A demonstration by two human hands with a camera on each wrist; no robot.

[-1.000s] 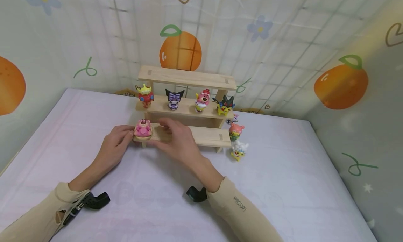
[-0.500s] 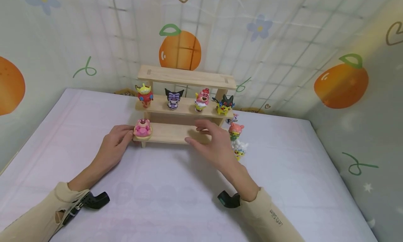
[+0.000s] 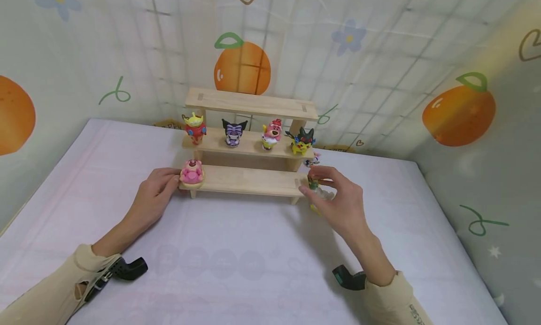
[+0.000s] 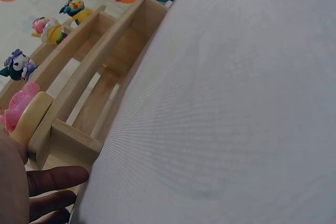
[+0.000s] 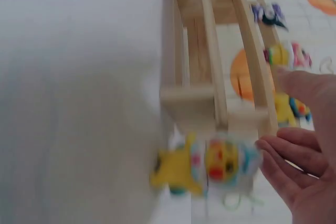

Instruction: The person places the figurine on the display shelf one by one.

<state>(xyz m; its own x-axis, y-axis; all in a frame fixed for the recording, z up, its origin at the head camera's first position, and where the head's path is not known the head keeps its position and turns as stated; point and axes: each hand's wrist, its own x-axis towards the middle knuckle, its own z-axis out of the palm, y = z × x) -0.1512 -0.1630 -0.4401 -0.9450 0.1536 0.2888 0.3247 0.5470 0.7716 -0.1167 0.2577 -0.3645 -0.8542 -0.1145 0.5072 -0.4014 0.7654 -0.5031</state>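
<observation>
Partway through setting up the wooden stand, judging by the layout. Already in a row on its middle shelf: alien figurine, purple-bowed figurine, hatted bear and black-hooded figurine. At the left end of the lower shelf: pink bear. Apparently left to do: green-bodied figurine, white-topped figurine and small figurine, all on the bench by the stand's right end. In the right hand, a spread grip, thumb and fingers apart about the green-bodied figurine; touching or not, cannot tell. In the left hand, likewise a spread grip, fingers outstretched at the stand's left end, just beside the pink bear.
</observation>
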